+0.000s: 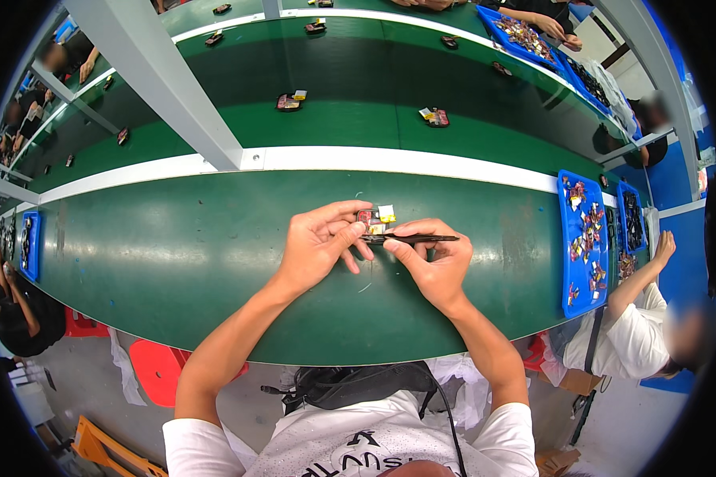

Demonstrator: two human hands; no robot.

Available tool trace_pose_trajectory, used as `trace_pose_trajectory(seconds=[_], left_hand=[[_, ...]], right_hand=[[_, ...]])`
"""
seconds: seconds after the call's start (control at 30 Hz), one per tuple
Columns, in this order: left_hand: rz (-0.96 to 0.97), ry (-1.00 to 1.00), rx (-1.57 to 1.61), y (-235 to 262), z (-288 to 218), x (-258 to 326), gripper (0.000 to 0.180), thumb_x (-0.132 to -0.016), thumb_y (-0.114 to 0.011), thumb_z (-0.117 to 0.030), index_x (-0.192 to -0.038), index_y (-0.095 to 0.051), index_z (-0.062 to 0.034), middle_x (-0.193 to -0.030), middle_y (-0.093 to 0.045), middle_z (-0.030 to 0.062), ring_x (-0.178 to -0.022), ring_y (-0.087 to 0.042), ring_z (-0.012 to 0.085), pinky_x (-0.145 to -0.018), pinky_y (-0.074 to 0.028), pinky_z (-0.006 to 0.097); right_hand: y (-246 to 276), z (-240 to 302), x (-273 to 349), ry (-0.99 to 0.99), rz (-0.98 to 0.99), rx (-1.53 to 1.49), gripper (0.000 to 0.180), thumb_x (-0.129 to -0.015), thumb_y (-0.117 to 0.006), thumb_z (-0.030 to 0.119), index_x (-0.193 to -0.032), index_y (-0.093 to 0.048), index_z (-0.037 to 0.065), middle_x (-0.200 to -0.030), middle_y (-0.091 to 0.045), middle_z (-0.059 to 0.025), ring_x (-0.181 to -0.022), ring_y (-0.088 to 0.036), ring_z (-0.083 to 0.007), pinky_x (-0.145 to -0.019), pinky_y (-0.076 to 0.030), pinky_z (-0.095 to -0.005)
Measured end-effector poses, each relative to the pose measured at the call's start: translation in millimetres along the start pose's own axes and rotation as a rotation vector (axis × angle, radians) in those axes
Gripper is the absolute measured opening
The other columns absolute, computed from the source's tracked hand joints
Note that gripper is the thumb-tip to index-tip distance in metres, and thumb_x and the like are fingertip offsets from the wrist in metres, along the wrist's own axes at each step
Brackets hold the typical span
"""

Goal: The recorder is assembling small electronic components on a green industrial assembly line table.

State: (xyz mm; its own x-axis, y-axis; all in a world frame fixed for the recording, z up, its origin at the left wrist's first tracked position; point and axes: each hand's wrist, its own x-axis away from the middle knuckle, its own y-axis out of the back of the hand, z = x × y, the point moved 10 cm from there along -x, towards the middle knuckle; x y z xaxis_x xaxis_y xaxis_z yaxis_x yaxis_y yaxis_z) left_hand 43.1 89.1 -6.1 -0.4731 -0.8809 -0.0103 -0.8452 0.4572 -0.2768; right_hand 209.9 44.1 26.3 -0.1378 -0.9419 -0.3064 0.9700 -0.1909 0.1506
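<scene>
Above the green tabletop, my left hand pinches a small dark part between thumb and fingers. The part has red on its face and a yellow-and-white tab sticking out. My right hand is closed on a slim black tool, resembling tweezers, held nearly level. Its left end meets the lower edge of the part, beside my left thumb. Exactly where the tip touches is too small to make out.
A blue tray of small colourful pieces lies right, with another blue tray beyond. Past a white rail and grey post, dark parts lie on a green belt. A co-worker sits right; a red stool stands lower left.
</scene>
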Motion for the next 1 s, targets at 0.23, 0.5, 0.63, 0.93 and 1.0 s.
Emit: trace_pose_trajectory(seconds=[0.23, 0.5, 0.63, 0.93, 1.0], left_hand=[[0.007, 0.006, 0.002, -1.8, 1.0, 1.4, 0.035, -0.101, -0.06, -0.005, -0.132, -0.057, 0.0098, -0.104, -0.07, 0.0199, -0.076, -0.074, 0.0237, -0.051, -0.061, 0.028], [0.02, 0.046, 0.017, -3.8, 0.3, -0.5, 0.033, -0.099, -0.059, -0.001, -0.131, -0.057, 0.0101, -0.106, -0.069, 0.0195, -0.077, -0.074, 0.0227, -0.054, -0.061, 0.027], [0.034, 0.069, 0.023, -2.2, 4.6, 0.0, 0.032, -0.099, -0.06, -0.001, -0.128, -0.058, 0.0107, -0.106, -0.069, 0.0194, -0.078, -0.074, 0.0229, -0.055, -0.061, 0.027], [0.022, 0.08, -0.001, -2.8, 5.7, -1.2, 0.028, -0.096, -0.064, -0.001, -0.121, -0.058, 0.0095, -0.101, -0.069, 0.0183, -0.071, -0.072, 0.0202, -0.052, -0.059, 0.026], [0.008, 0.077, 0.003, -0.8, 6.1, -1.0, 0.026, -0.095, -0.064, 0.0, -0.119, -0.058, 0.0093, -0.099, -0.068, 0.0178, -0.067, -0.071, 0.0192, -0.05, -0.058, 0.026]], right_hand=[[0.6, 7.1, -0.5, 0.052, -0.004, 0.003, 0.015, -0.077, -0.085, -0.002, -0.089, -0.076, 0.002, -0.084, -0.075, -0.0035, -0.05, -0.041, 0.0013, -0.044, -0.028, -0.0182], [2.5, 14.5, -0.3, 0.078, -0.011, 0.002, 0.013, -0.077, -0.084, -0.003, -0.086, -0.077, 0.003, -0.086, -0.076, -0.0059, -0.048, -0.043, 0.0007, -0.043, -0.03, -0.0187], [-2.8, 26.2, 1.2, 0.195, 0.033, 0.076, 0.013, -0.076, -0.082, -0.005, -0.082, -0.076, 0.004, -0.085, -0.077, -0.0082, -0.046, -0.045, -0.0002, -0.043, -0.032, -0.0194], [-10.3, 42.8, 3.5, 0.34, 0.072, 0.147, 0.014, -0.074, -0.083, -0.006, -0.08, -0.075, 0.005, -0.084, -0.078, -0.0077, -0.042, -0.046, -0.0021, -0.04, -0.032, -0.0207], [-11.8, 44.6, 3.8, 0.342, 0.082, 0.168, 0.016, -0.074, -0.08, -0.006, -0.082, -0.076, 0.007, -0.083, -0.077, -0.0062, -0.045, -0.055, -0.0068, -0.041, -0.037, -0.0231]])
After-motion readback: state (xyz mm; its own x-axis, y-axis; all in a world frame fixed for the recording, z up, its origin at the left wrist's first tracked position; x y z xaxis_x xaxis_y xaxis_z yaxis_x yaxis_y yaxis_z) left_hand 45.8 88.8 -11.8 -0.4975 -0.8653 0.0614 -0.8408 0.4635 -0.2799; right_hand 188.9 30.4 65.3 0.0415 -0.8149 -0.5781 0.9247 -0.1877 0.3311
